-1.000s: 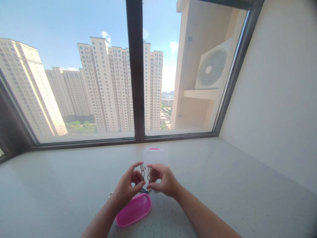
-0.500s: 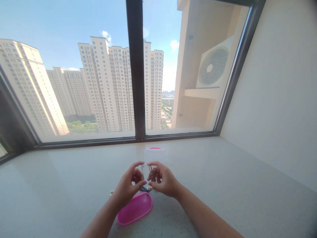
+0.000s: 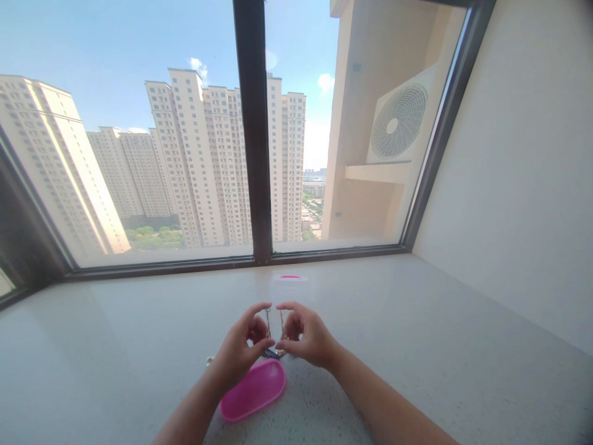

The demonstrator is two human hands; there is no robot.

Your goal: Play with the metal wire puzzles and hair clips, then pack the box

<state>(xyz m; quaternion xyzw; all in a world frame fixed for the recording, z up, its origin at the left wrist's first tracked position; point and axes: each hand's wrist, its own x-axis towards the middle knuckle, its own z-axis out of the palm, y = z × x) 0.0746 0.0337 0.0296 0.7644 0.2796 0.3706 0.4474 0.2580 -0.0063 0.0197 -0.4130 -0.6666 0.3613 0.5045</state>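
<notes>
Close together over the sill, my left hand (image 3: 245, 339) and my right hand (image 3: 303, 337) face each other. Between its thumb and forefinger my left hand pinches a thin metal piece (image 3: 267, 322), held upright. A similar thin metal piece (image 3: 281, 322) stands upright in the pinch of my right hand. Both are too small for me to name their kind. Just below the fingertips lies a dark small object (image 3: 271, 354), partly hidden by the hands. Nearer to me, beside my left wrist, sits a pink oval tray (image 3: 254, 390), partly covered by my left hand.
A translucent container (image 3: 291, 284) with a pink strip stands beyond my hands. By my left wrist a small pale object (image 3: 210, 360) peeks out. The pale speckled sill (image 3: 417, 346) meets a dark window frame (image 3: 176, 269) and a white wall (image 3: 523, 185).
The piece in my right hand has turned: its loops showed before, and now it looks like a thin upright line. Both hands stay in nearly the same place.
</notes>
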